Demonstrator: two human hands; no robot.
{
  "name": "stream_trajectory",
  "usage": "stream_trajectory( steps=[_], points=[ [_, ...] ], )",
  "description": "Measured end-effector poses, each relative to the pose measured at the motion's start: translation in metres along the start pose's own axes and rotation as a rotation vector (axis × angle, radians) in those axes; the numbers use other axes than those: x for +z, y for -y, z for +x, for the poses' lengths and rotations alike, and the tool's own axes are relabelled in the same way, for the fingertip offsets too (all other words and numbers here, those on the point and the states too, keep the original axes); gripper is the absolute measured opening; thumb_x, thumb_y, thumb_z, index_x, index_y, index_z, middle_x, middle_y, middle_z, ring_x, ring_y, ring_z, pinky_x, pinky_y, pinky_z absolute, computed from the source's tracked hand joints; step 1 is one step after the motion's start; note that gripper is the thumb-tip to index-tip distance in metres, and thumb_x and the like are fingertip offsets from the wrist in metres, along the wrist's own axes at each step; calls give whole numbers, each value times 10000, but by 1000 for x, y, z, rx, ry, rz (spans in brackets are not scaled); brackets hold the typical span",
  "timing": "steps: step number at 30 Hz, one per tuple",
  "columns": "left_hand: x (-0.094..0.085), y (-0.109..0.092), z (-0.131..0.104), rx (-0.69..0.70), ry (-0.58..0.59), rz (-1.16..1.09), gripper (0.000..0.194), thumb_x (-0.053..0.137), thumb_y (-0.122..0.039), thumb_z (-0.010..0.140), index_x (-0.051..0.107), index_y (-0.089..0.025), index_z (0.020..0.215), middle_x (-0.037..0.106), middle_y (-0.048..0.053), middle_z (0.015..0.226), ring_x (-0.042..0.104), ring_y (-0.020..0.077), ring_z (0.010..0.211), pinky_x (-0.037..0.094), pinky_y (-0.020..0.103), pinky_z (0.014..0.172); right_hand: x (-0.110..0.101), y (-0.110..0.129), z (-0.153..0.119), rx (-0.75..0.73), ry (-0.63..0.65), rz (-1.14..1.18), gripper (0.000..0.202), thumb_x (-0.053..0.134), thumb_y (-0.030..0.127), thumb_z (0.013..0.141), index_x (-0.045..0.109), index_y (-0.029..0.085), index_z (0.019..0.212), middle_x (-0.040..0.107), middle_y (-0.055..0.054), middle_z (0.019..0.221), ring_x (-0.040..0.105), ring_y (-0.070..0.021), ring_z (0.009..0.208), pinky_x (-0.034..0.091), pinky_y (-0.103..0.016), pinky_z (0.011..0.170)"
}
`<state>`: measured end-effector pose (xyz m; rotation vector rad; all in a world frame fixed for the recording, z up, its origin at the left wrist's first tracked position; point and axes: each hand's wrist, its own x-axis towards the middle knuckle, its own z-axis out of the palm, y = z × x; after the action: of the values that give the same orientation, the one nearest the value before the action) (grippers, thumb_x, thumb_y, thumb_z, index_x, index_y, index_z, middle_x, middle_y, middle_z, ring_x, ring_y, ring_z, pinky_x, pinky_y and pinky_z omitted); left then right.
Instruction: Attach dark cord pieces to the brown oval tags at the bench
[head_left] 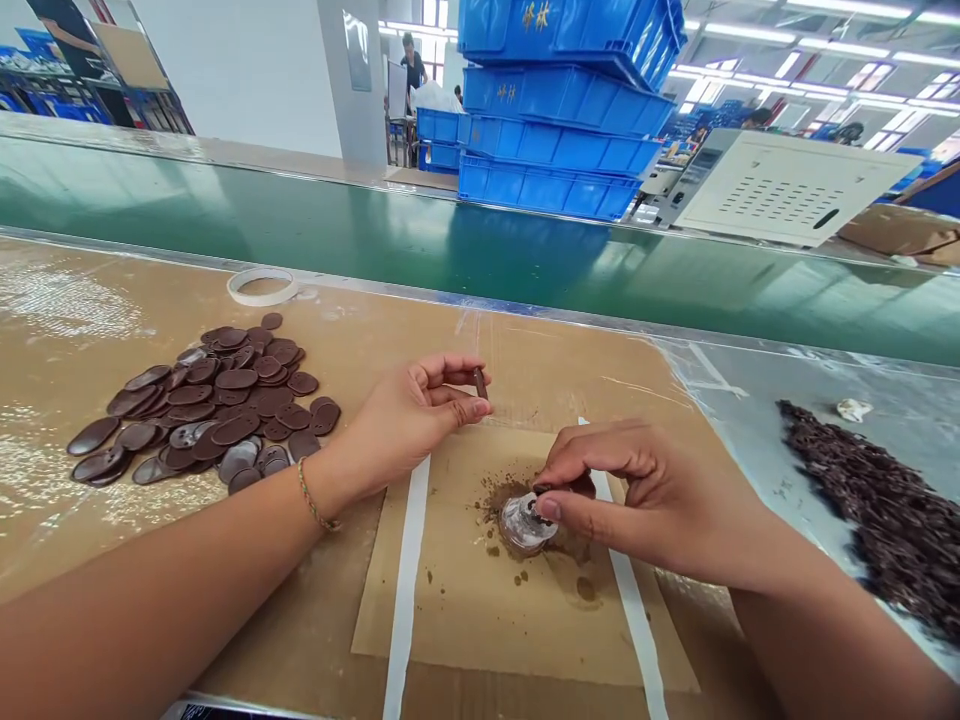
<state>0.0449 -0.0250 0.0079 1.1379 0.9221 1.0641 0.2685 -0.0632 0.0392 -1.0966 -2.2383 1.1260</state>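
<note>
My left hand [427,405] pinches a thin brown oval piece [481,383] edge-on between thumb and fingers, above the table. My right hand [637,490] is closed in a pinch over a small round clear-and-white object [523,522]. A dark bit shows at its fingertips, but its kind is hidden. The round object sits on a brown cardboard sheet [495,620], with dark brown spots and stains around it. Left of my left hand lies a loose heap of brown oval pieces [236,380], some with small holes.
White tape strips [409,570] run down the cardboard's sides. A tape roll [262,287] lies behind the heap. Dark brown scraps [885,500] are piled at right. Beyond a green conveyor belt [360,235] stand stacked blue crates [555,140] and a cream metal box [795,185]. People are farther back.
</note>
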Motion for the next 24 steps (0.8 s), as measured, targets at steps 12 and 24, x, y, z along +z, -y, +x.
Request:
stream_trajectory(
  steps=[12, 24],
  points=[
    [0, 2, 2, 17, -6, 14, 415, 787, -148, 735, 639, -89, 1118, 720, 81, 1040, 691, 151, 863, 532, 328, 867, 8, 3, 3, 23, 0, 118, 180, 720, 316, 924, 757, 180, 813, 714, -20, 741, 635, -132, 655, 490, -212, 583],
    [-2, 3, 1, 30, -4, 30, 414, 794, -170, 740, 645, -104, 1121, 719, 68, 1029, 681, 143, 865, 535, 315, 851, 10, 3, 4, 82, -9, 95, 203, 689, 331, 912, 754, 182, 791, 708, -27, 723, 608, -137, 620, 453, -219, 527]
  ],
)
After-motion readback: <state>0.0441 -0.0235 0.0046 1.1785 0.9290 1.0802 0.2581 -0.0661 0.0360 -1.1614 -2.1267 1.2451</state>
